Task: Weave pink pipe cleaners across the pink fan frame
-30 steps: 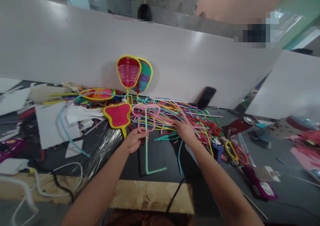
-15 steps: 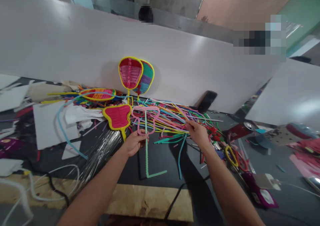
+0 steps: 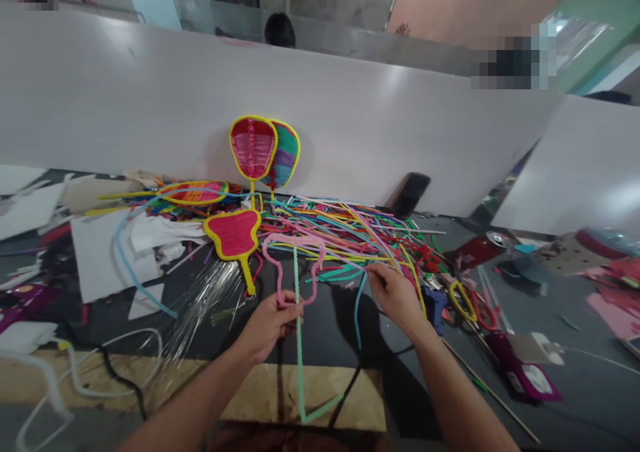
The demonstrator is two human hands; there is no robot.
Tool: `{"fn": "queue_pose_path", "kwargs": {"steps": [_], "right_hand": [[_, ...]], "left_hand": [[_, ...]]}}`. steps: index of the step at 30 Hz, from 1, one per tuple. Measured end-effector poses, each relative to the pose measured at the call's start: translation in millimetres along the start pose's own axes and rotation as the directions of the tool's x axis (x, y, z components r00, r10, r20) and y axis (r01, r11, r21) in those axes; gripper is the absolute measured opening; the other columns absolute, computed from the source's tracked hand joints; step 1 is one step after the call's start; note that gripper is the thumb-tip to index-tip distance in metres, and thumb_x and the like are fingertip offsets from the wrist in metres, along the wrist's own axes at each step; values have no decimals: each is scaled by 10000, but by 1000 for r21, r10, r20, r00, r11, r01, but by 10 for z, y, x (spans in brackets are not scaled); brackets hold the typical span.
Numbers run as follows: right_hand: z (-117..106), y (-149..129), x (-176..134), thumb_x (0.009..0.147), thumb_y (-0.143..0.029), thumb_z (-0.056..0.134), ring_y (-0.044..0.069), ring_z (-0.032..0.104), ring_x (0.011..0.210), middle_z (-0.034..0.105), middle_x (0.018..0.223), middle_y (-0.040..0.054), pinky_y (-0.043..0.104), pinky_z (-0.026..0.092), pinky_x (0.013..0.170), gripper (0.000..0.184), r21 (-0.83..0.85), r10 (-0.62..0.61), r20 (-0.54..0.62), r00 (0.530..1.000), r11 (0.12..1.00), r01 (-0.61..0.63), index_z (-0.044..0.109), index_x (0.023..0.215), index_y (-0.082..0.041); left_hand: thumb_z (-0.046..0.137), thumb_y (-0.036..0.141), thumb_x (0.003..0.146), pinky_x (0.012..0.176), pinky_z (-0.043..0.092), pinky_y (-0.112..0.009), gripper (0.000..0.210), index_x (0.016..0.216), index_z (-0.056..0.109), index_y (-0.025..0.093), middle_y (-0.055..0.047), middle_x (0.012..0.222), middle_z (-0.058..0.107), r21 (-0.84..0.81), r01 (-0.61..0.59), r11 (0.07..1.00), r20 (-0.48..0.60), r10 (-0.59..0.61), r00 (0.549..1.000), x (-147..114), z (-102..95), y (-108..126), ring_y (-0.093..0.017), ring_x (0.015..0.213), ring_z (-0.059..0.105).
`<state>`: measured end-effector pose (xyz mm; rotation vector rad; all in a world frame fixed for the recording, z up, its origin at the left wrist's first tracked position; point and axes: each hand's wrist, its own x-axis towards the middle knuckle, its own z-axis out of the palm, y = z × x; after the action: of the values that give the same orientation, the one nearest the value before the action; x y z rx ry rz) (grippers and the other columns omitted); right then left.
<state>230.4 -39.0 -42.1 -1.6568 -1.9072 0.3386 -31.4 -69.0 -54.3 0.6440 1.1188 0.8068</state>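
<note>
My left hand (image 3: 275, 322) pinches the lower end of a pink pipe cleaner outline (image 3: 320, 255) bent into a wavy fan shape. A mint green pipe cleaner (image 3: 300, 365) runs down its middle, passes through the same fingers and bends sideways at the bottom. My right hand (image 3: 395, 299) is closed at the front edge of the pile of pipe cleaners (image 3: 345, 229), its fingertips on the end of a thin pinkish one. Left of the pink outline lies a red fan with a yellow rim (image 3: 233, 235). Two more finished fans (image 3: 253, 149) lean against the white partition.
A phone (image 3: 411, 195) leans on the partition (image 3: 350, 112). At right are a red can (image 3: 480, 251), yellow-handled scissors (image 3: 463, 300) and a purple packet (image 3: 525, 369). White sheets (image 3: 113, 252), silvery strands (image 3: 200, 312) and cables (image 3: 115, 372) lie at left.
My left hand has drawn the pink outline and green pipe cleaner down towards me. My right hand has also come slightly lower, nearer the pile's front edge.
</note>
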Motion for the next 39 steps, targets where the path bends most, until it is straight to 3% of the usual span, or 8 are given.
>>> {"fn": "queue_pose_path", "kwargs": {"steps": [7,13,21,25,28,32,36,39], "right_hand": [[105,88,-126,861,-193,391,186,623,783,670,857,68,286,465,718,231,-6,-23,72,997,1000,24,615,914,-181],[254,3,-155,857,-135,437,171,615,822,651,914,59,258,447,724,212,-92,-12,207,978,995,32,617,947,-200],[105,181,-42,845,-76,367,197,601,911,646,999,98,273,436,759,279,-194,57,26,998,980,-51,594,974,-174],[18,222,202,865,-158,371,213,602,873,658,964,105,301,443,743,248,-138,73,-99,992,987,-86,586,990,-169],[57,124,339,856,-161,391,209,607,844,669,923,90,292,438,712,240,-119,46,-64,997,991,-54,599,975,-176],[156,-62,302,848,-174,437,190,610,799,664,901,69,275,434,697,195,-95,-36,32,999,995,39,622,911,-185],[148,-125,109,843,-170,457,167,591,781,637,901,59,259,433,707,178,-78,-106,94,990,991,113,630,883,-191],[67,-90,-37,863,-174,447,171,573,804,621,867,55,265,428,739,196,-96,-148,139,979,982,162,642,865,-191]], "left_hand": [[833,325,523,496,428,-181,452,810,519,173,41,660,607,-172,-21,985,-120,0,993,-210,-136,-80,-79,560,552],[842,293,538,507,420,-161,457,832,513,174,42,644,610,-213,82,974,-33,-91,995,-301,-172,-218,-66,542,556],[828,328,564,486,414,-159,421,803,524,162,43,634,578,-151,139,979,110,-123,986,-395,3,-368,-54,515,522],[819,402,548,471,424,-171,474,801,491,172,46,637,565,-19,132,991,114,-129,985,-417,3,-349,-64,518,511],[731,551,595,474,442,-203,503,826,498,170,29,637,574,212,147,966,161,-183,970,-425,-102,-297,-89,518,531],[566,701,636,410,377,-219,563,694,521,143,4,573,555,647,166,745,125,-319,940,-449,-337,-127,-102,425,494],[500,620,740,439,335,-213,461,675,529,165,21,554,530,800,-24,599,87,-76,993,-453,-481,52,-114,468,485],[540,469,784,537,365,-229,291,768,625,191,7,642,597,848,-262,460,165,241,956,-417,-496,82,-134,580,528]]}}
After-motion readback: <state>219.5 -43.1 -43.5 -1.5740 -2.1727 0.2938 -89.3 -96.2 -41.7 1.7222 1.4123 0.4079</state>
